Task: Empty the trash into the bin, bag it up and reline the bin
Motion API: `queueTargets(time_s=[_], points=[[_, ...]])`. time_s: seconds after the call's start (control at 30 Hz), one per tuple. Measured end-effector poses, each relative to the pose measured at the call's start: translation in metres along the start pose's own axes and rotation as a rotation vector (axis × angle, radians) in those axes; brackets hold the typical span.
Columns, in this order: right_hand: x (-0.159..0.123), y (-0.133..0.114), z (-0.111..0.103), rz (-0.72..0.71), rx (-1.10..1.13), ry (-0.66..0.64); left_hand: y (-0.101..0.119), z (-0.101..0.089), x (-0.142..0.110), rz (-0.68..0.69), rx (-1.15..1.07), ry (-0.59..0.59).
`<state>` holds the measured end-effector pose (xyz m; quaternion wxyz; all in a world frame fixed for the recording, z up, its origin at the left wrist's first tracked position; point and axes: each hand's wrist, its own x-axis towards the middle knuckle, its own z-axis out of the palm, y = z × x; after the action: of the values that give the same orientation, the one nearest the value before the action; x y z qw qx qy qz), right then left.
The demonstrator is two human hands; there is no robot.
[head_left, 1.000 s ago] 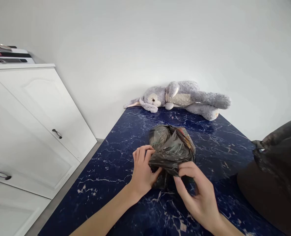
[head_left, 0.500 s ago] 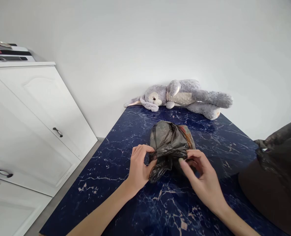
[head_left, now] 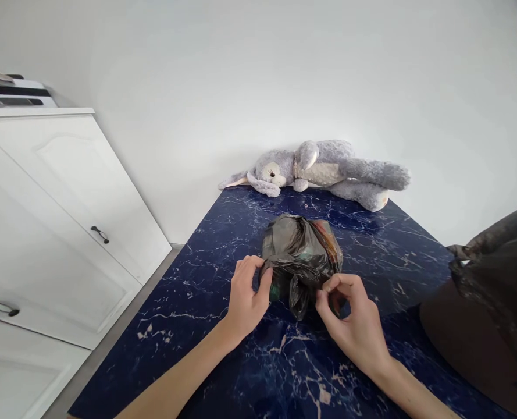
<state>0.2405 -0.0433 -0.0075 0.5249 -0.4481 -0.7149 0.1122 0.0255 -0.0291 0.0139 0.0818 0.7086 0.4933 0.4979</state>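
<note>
A thin black plastic bag (head_left: 299, 244), semi-transparent and bunched up, lies on the blue marbled table (head_left: 188, 326). Something orange-red and something greenish show through its film, but I cannot make out what they are. My left hand (head_left: 249, 294) pinches the gathered plastic at the bag's left side between thumb and fingers. At the right of the gathered part, my right hand (head_left: 349, 311) pinches the film with thumb and forefinger. A crumpled tail of plastic hangs toward me between the two hands.
A grey plush rabbit (head_left: 323, 171) lies on its side along the table's far edge by the wall. At the right stands a brown bin (head_left: 454, 343) lined with a black bag. White cabinets (head_left: 61, 215) with dark handles stand on the left.
The gathered plastic has been drawn in and folded; its loose left end no longer droops by my left hand. My right hand's fingers have closed into a tighter pinch.
</note>
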Motion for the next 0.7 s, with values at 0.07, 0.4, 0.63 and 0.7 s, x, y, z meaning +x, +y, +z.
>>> queueTargets(time_s=[0.07,0.4,0.63,0.7], points=[[0.0,-0.001,0.0,-0.049,-0.008,0.03,0.0,0.0,0.001,-0.041,-0.002,0.003],[0.007,-0.004,-0.011,-0.302,-0.035,-0.016,-0.002,-0.001,0.003,-0.146,-0.022,-0.004],[0.008,0.008,-0.01,-0.329,-0.268,-0.068,-0.001,-0.002,0.003,-0.159,-0.059,-0.022],[0.009,0.012,-0.012,-0.342,-0.302,-0.071,0.0,-0.002,0.003,-0.169,-0.069,-0.021]])
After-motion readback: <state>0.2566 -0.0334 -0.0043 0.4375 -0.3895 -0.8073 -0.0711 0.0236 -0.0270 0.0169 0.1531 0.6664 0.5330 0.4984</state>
